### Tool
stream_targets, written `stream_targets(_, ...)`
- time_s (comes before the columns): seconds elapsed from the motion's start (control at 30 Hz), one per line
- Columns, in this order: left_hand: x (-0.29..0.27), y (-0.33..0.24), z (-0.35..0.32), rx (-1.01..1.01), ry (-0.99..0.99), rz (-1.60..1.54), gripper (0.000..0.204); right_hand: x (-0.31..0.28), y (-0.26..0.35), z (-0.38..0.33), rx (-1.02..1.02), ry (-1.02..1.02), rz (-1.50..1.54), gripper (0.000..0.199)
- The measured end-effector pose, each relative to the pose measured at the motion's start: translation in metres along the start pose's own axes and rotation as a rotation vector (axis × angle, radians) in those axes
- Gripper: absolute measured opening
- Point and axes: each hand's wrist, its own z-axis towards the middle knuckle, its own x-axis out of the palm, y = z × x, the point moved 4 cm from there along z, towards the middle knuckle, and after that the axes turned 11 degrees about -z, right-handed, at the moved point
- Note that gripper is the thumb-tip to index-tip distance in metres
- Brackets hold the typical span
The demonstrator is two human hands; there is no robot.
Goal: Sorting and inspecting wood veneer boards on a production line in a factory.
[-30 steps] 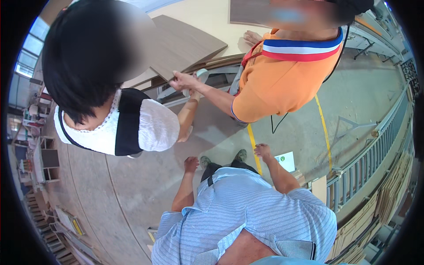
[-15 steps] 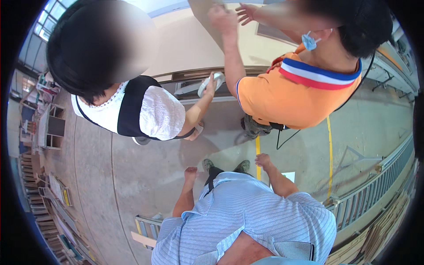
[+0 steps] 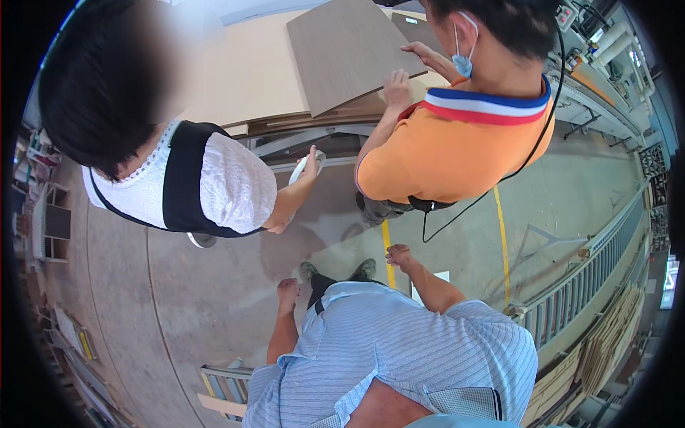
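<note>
Left hand (image 3: 288, 292) and right hand (image 3: 399, 255) hang loosely curled, holding nothing.

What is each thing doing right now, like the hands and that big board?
left hand: loosely closed, empty, at the person's side
right hand: loosely curled, empty
wooden panel: lifted and tilted, held at its edge by the co-worker in orange
white object: held in the hand of the co-worker in white

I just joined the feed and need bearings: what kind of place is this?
Probably a woodworking or panel-processing shop: a co-worker handles a wood-grain panel on a stack of boards, above a concrete floor with a roller conveyor.
</note>
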Motion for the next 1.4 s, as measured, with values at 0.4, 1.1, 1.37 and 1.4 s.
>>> stream_targets(0.4,-0.025,0.040,0.028,0.561,0.208,0.527,0.010,0.025,0.003,-0.016,0.255,0.041,0.236,0.027)
stream_targets(1.1,-0.041,0.025,0.006,-0.137,-0.157,0.105,0.016,0.062,0.017,0.012,0.239,0.197,0.260,0.022)
stream_targets(1.37,-0.008,0.043,0.051,0.210,0.140,0.589,0.027,0.018,-0.067,0.067,-0.411,0.113,0.041,0.021)
stream_targets(1.4,-0.017,0.042,0.050,0.259,0.212,0.765,0.031,0.023,-0.037,0.056,-0.202,0.180,0.102,0.022)
